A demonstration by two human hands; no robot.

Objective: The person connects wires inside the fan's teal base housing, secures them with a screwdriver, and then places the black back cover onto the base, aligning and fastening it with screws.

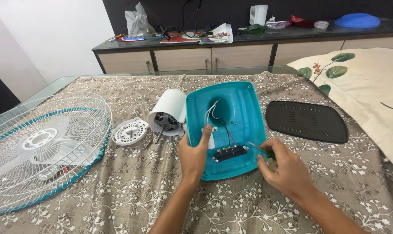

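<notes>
Table (118, 199): covered by brown floral cloth; carries every part listed below.
Fan guard (40, 147): white wire cage with teal rim, lying flat, well apart to the left of both hands.
Cushion (365, 91): cream with leaf print, far right of the right hand, at the table edge.
Fan base shell (244, 108): teal, upturned, hollow side up, directly under and between the two hands.
Black cover plate (307, 121): flat, slotted, just right of the shell, beyond the right hand.
Motor housing (168, 113): white cylinder on its side, shaft end facing the camera, touching the shell's left edge, just above the left hand.
Round white cap (129, 131): vented disc, left of the motor housing, apart from the left hand.
Left hand (193, 157): rests on the shell's near-left rim, forefinger stretched inside it, fingers not clamped on anything; steadying contact only.
Right hand (285, 167): fingers closed around a screwdriver (261, 149), green handle mostly hidden in the fist.
Switch block (230, 153): black strip inside the shell, wires rising from it; sits between the hands, the screwdriver tip just right of it.
</notes>
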